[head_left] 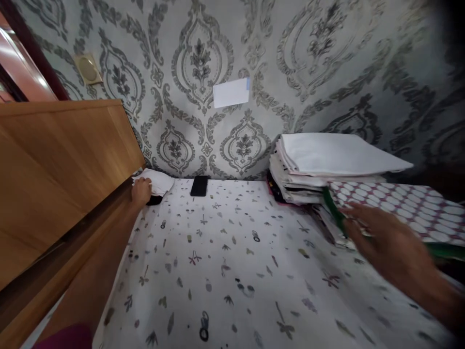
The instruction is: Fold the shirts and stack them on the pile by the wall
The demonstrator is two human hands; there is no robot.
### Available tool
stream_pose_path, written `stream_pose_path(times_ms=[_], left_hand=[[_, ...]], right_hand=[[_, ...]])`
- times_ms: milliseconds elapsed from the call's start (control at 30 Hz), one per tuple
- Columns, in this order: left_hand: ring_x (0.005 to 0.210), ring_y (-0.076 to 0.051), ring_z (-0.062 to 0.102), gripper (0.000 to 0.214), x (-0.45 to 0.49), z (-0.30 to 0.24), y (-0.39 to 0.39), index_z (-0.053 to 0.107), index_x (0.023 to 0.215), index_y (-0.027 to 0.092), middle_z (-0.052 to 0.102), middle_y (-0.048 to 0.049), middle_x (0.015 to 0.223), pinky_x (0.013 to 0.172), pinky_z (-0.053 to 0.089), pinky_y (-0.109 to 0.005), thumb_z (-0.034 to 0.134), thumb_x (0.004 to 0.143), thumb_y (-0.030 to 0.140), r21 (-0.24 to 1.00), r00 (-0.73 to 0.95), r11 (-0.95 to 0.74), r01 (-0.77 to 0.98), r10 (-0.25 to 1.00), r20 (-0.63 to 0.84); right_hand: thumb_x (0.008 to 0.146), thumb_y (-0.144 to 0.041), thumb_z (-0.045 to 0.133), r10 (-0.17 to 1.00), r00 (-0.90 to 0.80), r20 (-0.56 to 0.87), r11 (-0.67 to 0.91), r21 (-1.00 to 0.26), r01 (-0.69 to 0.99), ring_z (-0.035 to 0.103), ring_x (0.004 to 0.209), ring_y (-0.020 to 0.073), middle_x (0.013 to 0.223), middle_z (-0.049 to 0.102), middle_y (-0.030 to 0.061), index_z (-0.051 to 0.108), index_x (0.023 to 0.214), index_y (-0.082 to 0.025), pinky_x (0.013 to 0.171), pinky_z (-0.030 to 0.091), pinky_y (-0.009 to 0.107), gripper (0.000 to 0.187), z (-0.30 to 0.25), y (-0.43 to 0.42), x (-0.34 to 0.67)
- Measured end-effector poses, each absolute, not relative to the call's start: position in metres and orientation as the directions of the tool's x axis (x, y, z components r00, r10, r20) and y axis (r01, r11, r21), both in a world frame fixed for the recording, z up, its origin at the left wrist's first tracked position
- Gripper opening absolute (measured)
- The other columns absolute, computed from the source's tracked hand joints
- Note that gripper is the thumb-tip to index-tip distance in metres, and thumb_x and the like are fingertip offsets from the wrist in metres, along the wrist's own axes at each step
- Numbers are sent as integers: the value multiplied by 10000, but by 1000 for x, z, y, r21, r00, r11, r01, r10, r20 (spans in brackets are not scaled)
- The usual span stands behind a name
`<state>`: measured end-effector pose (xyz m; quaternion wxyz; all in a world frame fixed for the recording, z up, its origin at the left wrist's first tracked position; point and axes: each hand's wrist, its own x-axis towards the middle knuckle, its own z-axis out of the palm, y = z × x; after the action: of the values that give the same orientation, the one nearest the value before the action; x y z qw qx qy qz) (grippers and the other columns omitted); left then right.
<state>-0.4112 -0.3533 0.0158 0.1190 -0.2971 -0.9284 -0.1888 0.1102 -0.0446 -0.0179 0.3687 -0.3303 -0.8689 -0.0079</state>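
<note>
My left hand (141,192) is at the far left edge of the bed, its fingers curled on a small pile of folded white cloth (158,182). Something black shows beneath that pile. On the right, my right hand (387,242) is slightly blurred, its fingers stretched out with a gap from the thumb. It is over the green-edged side of a folded cloth with a white and purple pattern (403,203). Just behind stands a stack of folded cloths with a white cloth (337,154) on top.
A black phone (199,186) lies near the wall on the printed bedsheet (225,271). A wooden board (65,169) borders the bed on the left. The patterned wall (203,63) carries a white paper (231,93) and a round switch (88,69).
</note>
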Motion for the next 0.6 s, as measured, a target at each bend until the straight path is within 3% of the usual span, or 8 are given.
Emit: stream_pose_path(times_ms=[133, 267, 433, 600], left_hand=[[1290, -362, 459, 208, -446, 13, -341, 679, 974, 153, 618, -199, 1231, 1061, 341, -484, 517, 848, 121, 169, -695, 679, 714, 660, 284], [1202, -319, 537, 187, -464, 6, -324, 655, 793, 158, 681, -175, 1106, 1037, 338, -457, 507, 794, 43, 147, -643, 627, 765, 729, 233], [1046, -300, 600, 143, -476, 17, -320, 545, 637, 177, 690, -130, 865, 900, 410, -375, 590, 744, 94, 219, -670, 633, 742, 703, 239], [778, -216, 583, 255, -471, 52, -328, 435, 582, 213, 511, -5, 588, 745, 441, -297, 599, 774, 180, 388, -711, 599, 700, 638, 296]], right_hand=[[936, -381, 507, 398, -714, 576, 908, -358, 217, 671, 1114, 300, 1236, 698, 113, 697, 1094, -332, 907, 590, 525, 252, -55, -145, 66], [938, -261, 533, 280, -810, 515, 869, -495, -14, 624, 1223, 292, 1318, 663, 79, 624, 1280, -389, 986, 561, 561, 376, -81, -223, 26], [945, -238, 537, 295, -844, 447, 806, -591, -31, 646, 1186, 290, 1260, 694, 84, 668, 1226, -367, 971, 578, 541, 335, -79, -246, 14], [963, -289, 511, 414, -792, 449, 731, -683, -5, 694, 1055, 276, 1124, 732, 84, 686, 1143, -354, 880, 618, 508, 260, -78, -236, 16]])
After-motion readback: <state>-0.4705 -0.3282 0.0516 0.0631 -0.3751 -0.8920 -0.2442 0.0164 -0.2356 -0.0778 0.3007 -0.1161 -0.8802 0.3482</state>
